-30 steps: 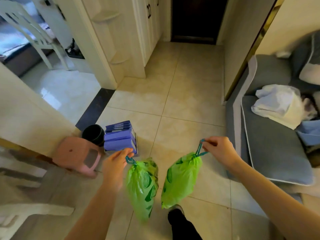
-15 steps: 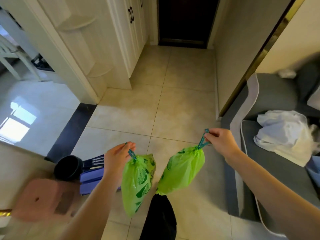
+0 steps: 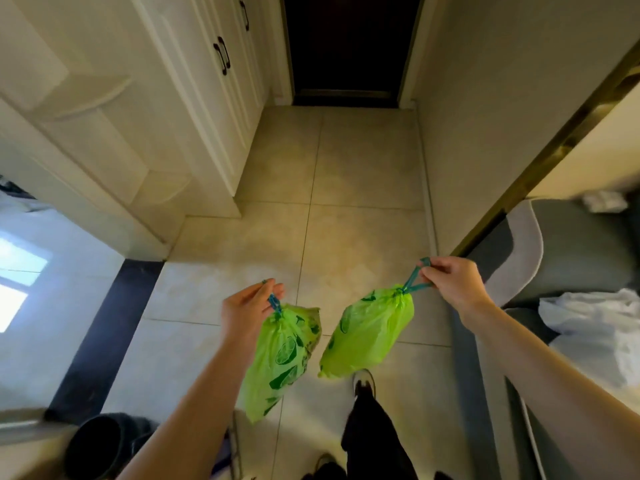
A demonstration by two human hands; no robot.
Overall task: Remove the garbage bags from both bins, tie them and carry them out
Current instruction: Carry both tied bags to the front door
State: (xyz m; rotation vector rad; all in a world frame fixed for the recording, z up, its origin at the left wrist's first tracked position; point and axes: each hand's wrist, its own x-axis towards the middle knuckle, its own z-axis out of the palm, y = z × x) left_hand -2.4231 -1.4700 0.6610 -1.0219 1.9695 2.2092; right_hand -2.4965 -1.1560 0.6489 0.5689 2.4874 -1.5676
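A person is advancing down the hallway, each hand clamped on a tied green bag: left hand [image 3: 247, 311] gripping the left bag [image 3: 280, 355], right hand [image 3: 453, 284] the right bag [image 3: 369, 332], mid-frame; the dark door [image 3: 349, 46] is looming nearer at the top, and the carry-out is nearing completion.

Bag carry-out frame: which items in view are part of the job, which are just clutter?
Part of the job:
- left hand, gripping the tied green plastic bag with leaf print by its blue drawstring
- right hand, gripping the plainer tied green plastic bag
- dark doorway ahead, probably the exit

Lying about:
- round black bin
- grey sofa
- crumpled white cloth
- cream cabinet
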